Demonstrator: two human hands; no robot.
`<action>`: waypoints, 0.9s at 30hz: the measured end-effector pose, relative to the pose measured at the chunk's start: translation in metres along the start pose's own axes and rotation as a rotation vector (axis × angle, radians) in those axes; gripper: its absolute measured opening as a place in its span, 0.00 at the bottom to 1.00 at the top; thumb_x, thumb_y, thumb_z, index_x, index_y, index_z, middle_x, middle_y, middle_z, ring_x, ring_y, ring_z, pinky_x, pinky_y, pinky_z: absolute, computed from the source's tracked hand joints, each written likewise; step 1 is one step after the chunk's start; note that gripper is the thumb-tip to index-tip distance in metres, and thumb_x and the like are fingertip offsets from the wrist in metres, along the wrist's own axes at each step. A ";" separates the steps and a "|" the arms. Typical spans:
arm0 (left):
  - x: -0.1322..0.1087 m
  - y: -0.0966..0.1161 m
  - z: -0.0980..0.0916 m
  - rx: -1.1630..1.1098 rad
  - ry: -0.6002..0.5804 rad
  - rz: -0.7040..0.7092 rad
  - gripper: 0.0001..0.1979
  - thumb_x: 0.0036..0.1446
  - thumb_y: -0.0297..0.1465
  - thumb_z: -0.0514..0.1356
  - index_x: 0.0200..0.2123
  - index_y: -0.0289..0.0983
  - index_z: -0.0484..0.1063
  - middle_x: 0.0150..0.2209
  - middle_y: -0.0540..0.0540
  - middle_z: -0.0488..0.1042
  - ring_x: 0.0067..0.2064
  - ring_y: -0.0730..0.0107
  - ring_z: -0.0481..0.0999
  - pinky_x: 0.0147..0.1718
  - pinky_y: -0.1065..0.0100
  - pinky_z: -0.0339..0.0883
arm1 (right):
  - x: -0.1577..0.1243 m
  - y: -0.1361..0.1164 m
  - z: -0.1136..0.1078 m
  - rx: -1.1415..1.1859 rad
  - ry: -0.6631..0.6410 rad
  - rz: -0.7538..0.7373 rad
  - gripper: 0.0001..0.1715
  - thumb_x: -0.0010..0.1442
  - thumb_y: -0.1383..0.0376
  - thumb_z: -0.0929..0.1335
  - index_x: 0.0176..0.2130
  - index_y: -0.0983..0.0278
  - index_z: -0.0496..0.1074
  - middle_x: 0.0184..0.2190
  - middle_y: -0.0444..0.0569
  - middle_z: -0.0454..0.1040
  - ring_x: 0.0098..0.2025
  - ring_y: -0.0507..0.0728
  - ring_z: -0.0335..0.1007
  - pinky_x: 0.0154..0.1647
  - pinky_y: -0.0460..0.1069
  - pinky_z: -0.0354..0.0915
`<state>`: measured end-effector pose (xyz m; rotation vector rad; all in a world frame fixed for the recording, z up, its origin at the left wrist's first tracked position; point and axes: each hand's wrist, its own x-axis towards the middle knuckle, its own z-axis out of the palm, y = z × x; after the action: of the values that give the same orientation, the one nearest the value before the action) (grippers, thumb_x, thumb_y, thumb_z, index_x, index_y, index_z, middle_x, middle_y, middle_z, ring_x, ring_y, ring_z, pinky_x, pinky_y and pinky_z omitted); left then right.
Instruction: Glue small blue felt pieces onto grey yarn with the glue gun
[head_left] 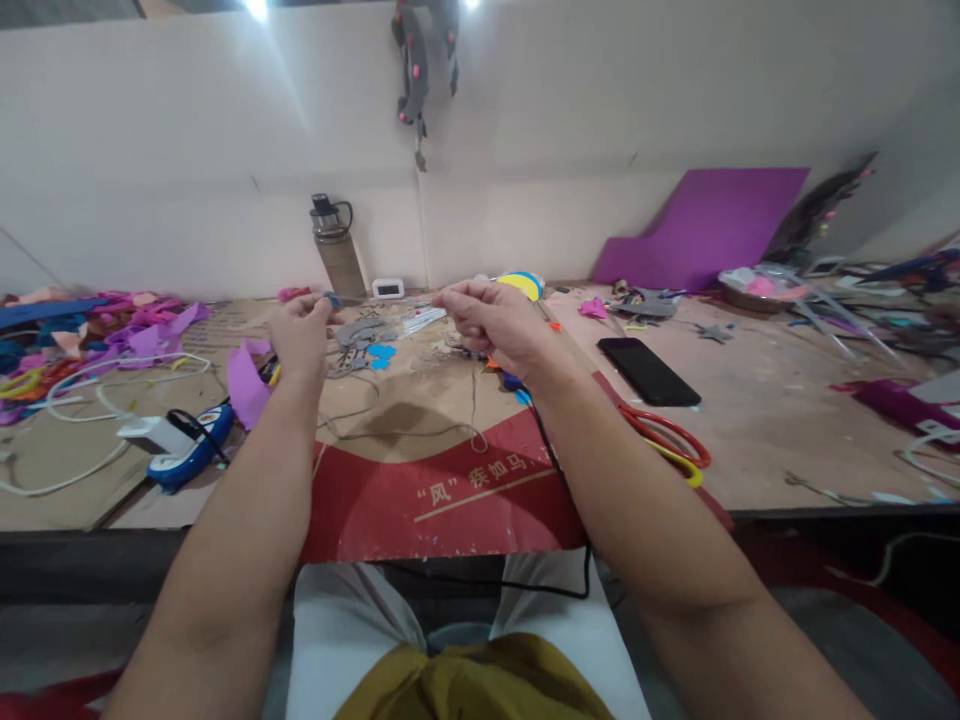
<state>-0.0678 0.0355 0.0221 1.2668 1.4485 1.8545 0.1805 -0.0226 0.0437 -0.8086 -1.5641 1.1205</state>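
My left hand (298, 335) is raised over the table with thumb and fingers pinched. A small dark-blue bit shows at its fingertips. My right hand (491, 318) is pinched at the same height, pointing left. A thin line seems to stretch between the two pinches. A thin grey-brown cord (405, 434) hangs below my right hand, makes a small loop on the cardboard and runs left towards my left hand. Between the hands lie grey felt cut-outs (364, 335) and blue flower-shaped pieces (381, 356). Red printed cardboard (450, 520) covers the table's near edge.
Felt scraps (142, 335) and a blue power strip (191, 450) with a white cable lie left. A bottle (337, 245) stands at the wall. On the right are a black phone (649, 371), red-and-yellow-handled scissors (671, 440) and a purple sheet (705, 230).
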 end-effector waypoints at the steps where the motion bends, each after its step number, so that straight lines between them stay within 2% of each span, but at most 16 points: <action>1: 0.003 -0.003 0.000 -0.058 0.054 -0.024 0.01 0.48 0.28 0.58 0.26 0.36 0.68 0.20 0.54 0.70 0.20 0.79 0.69 0.16 0.77 0.55 | -0.002 -0.005 -0.004 0.042 -0.008 -0.009 0.17 0.57 0.52 0.69 0.35 0.64 0.71 0.21 0.38 0.57 0.20 0.46 0.48 0.18 0.44 0.49; 3: 0.008 -0.005 -0.002 -0.165 0.135 -0.089 0.01 0.47 0.27 0.58 0.25 0.36 0.67 0.21 0.53 0.70 0.21 0.78 0.70 0.16 0.77 0.54 | -0.005 -0.014 -0.012 0.095 -0.009 -0.038 0.17 0.56 0.52 0.69 0.37 0.63 0.71 0.21 0.38 0.58 0.19 0.45 0.49 0.17 0.43 0.49; 8: 0.012 0.001 -0.012 -0.362 0.240 -0.214 0.02 0.51 0.23 0.56 0.28 0.35 0.66 0.24 0.53 0.71 0.24 0.81 0.68 0.18 0.77 0.51 | -0.010 -0.026 -0.028 0.149 0.047 -0.114 0.15 0.58 0.54 0.68 0.40 0.61 0.70 0.22 0.38 0.60 0.19 0.44 0.49 0.16 0.42 0.48; 11: 0.013 0.006 -0.017 -0.425 0.251 -0.239 0.02 0.55 0.23 0.53 0.31 0.34 0.64 0.25 0.55 0.69 0.26 0.84 0.66 0.20 0.78 0.51 | -0.014 -0.030 -0.033 0.207 0.031 -0.176 0.11 0.59 0.56 0.67 0.39 0.60 0.70 0.23 0.37 0.62 0.19 0.43 0.48 0.17 0.41 0.45; 14: 0.013 0.004 -0.016 -0.413 0.220 -0.232 0.03 0.56 0.22 0.52 0.31 0.33 0.63 0.25 0.55 0.68 0.25 0.85 0.65 0.21 0.78 0.51 | -0.015 -0.028 -0.032 0.127 -0.046 -0.151 0.10 0.58 0.58 0.67 0.39 0.61 0.70 0.24 0.38 0.65 0.20 0.44 0.50 0.18 0.42 0.46; 18: 0.007 -0.004 -0.004 -0.325 0.135 -0.174 0.02 0.51 0.24 0.55 0.27 0.35 0.66 0.23 0.54 0.69 0.22 0.83 0.65 0.19 0.76 0.52 | -0.012 -0.013 -0.024 -0.359 -0.135 -0.057 0.09 0.52 0.62 0.71 0.35 0.63 0.73 0.27 0.44 0.72 0.28 0.49 0.63 0.27 0.45 0.59; 20: 0.002 -0.010 0.005 -0.248 0.077 -0.129 0.03 0.49 0.26 0.57 0.25 0.36 0.66 0.22 0.53 0.70 0.21 0.81 0.67 0.18 0.76 0.52 | -0.012 -0.009 -0.023 -0.552 -0.072 -0.077 0.07 0.52 0.64 0.71 0.33 0.64 0.74 0.28 0.47 0.73 0.32 0.51 0.65 0.31 0.47 0.61; 22: -0.004 -0.014 0.012 -0.195 0.008 -0.102 0.04 0.48 0.28 0.59 0.23 0.37 0.67 0.22 0.52 0.70 0.21 0.79 0.68 0.17 0.76 0.53 | -0.014 -0.012 -0.028 -0.628 0.026 -0.120 0.07 0.55 0.63 0.69 0.33 0.65 0.74 0.30 0.48 0.73 0.34 0.53 0.66 0.34 0.48 0.62; 27: -0.019 -0.025 0.024 -0.113 -0.146 -0.025 0.02 0.47 0.28 0.61 0.24 0.36 0.71 0.21 0.50 0.70 0.20 0.78 0.67 0.17 0.77 0.55 | -0.016 -0.030 -0.053 -0.558 0.157 -0.196 0.10 0.59 0.60 0.66 0.36 0.64 0.72 0.30 0.47 0.71 0.34 0.52 0.64 0.37 0.50 0.62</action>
<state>-0.0428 0.0410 -0.0076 1.2945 1.2596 1.7620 0.2367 -0.0331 0.0693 -1.0498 -1.7996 0.4638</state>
